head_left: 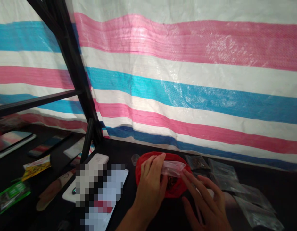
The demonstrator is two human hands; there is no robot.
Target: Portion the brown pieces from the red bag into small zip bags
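Observation:
A small clear plastic bag (173, 167) lies over a round red container (141, 160), whose dark brown loose contents (171, 183) show below it. My left hand (150, 184) is closed on the bag's left end, its fingers bent over the plastic. At the bag's right end, the index fingertip of my right hand (207, 199) touches the plastic. A thin pale stick (198, 208) runs between the thumb and fingers of that hand; most of it is hidden. To the right lie several flat clear bags (254, 199), next to a bag with dark contents (198, 162).
Left of the container are a small clear cup (135, 159), a white phone (101, 158) and another with a lit screen (125, 175). Green (12, 195) and yellow packets (37, 165) lie farther left. A black frame post (73, 70) stands before the striped sheet (186, 70).

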